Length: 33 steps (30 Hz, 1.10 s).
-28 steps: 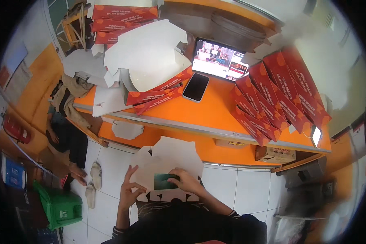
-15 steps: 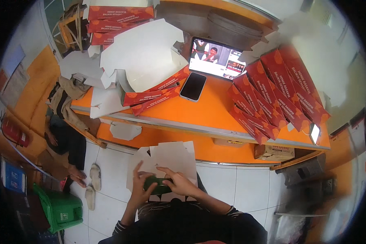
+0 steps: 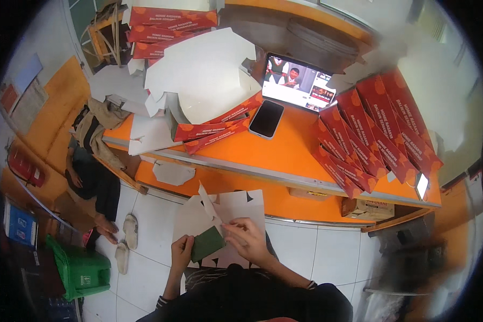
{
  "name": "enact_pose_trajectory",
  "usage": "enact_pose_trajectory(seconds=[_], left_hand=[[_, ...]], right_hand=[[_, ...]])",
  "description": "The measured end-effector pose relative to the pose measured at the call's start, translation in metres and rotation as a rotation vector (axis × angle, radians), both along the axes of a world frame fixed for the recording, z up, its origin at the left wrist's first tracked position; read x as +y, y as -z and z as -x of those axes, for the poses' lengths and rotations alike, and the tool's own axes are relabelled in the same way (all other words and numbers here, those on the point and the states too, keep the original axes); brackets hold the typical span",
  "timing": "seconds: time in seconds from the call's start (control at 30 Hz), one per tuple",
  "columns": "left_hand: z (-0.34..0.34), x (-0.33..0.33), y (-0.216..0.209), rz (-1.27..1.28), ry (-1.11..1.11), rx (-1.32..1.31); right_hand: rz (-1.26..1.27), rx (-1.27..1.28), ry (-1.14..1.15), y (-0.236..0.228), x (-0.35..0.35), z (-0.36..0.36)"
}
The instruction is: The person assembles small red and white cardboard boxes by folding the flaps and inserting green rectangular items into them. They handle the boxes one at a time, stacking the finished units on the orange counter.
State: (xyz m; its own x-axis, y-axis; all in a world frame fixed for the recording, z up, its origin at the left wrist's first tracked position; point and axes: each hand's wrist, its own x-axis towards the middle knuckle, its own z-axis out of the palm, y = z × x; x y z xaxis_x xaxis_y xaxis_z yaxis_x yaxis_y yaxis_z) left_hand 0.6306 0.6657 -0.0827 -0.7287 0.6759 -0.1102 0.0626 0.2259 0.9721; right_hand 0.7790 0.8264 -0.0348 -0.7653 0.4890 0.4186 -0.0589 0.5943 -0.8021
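A flat sheet of white cardboard (image 3: 250, 201) with cut notches lies over my lap, in front of the orange counter. My left hand (image 3: 181, 250) is closed on the edge of a dark green rectangular panel (image 3: 207, 244), held flat over the sheet. Whether this panel is joined to the sheet, I cannot tell. My right hand (image 3: 247, 240) has its fingers pinched together at the panel's right side, at the lower end of a raised white cardboard flap (image 3: 210, 208).
On the orange counter (image 3: 290, 145) stand red-sided cartons (image 3: 359, 139) at right and white-lined open cartons (image 3: 209, 75) at left. A phone (image 3: 266, 119) and a lit tablet (image 3: 298, 80) lie between them. A person (image 3: 94, 182) sits at left, near sandals (image 3: 130, 232) and a green bin (image 3: 80, 268).
The green piece, curved between both hands before, now lies flat in my left hand. My right hand has moved to its right edge, and a white flap now stands up. The view has shifted slightly.
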Motion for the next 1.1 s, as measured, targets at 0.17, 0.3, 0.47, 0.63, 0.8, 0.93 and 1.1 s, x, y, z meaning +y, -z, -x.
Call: enact_pose_trajectory(seconds=[0.17,0.3,0.47,0.63,0.8,0.93,1.1], left_hand=[[-0.006,0.000,0.005,0.002,0.006,-0.109],[-0.010,-0.003,0.021,-0.199,-0.059,-0.193],[-0.021,0.006,-0.011,-0.359,-0.041,0.044],[-0.029,0.005,-0.046,-0.282,-0.031,0.198],[-0.034,0.003,-0.073,-0.195,0.054,0.231],[-0.023,-0.004,-0.085,-0.135,0.006,0.135],[-0.012,-0.018,-0.101,-0.061,0.225,0.258]], right_hand=[[-0.100,-0.096,-0.139,0.003,0.003,0.023],[-0.030,-0.063,-0.038,0.019,0.000,0.034],[0.212,0.034,-0.005,0.029,-0.003,0.038],[0.121,-0.009,-0.329,0.002,0.007,0.027],[-0.080,-0.060,-0.415,-0.026,0.020,0.016],[-0.143,-0.250,-0.468,-0.052,0.018,0.009],[-0.101,-0.250,-0.493,-0.046,0.013,0.014]])
